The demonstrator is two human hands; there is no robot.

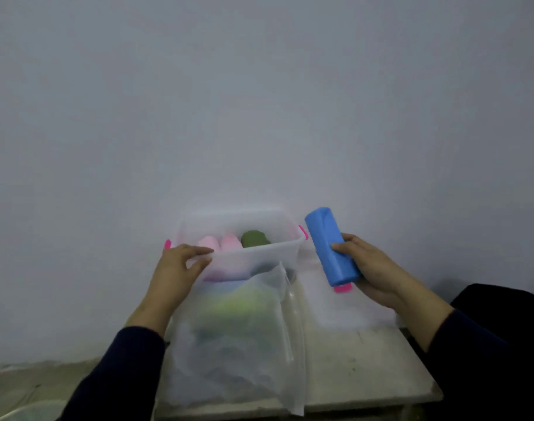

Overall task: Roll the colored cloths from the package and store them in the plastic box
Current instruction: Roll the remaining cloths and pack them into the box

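Observation:
A clear plastic box [261,256] with pink handles stands at the back of the small table, against the wall. Inside it stand two pink rolled cloths [220,243] and a dark green roll [255,239]. My left hand [180,268] grips the box's near left rim. My right hand [372,268] holds a blue rolled cloth [331,247] in the air just right of the box, tilted with its top leaning left. In front of the box lies the translucent package [238,338], with green and other folded cloths showing faintly through it.
The box's clear lid [360,311] with a pink clip [342,288] lies on the table to the right, under the blue roll. The worn white table [366,375] ends close at the front and right. A plain wall stands right behind the box.

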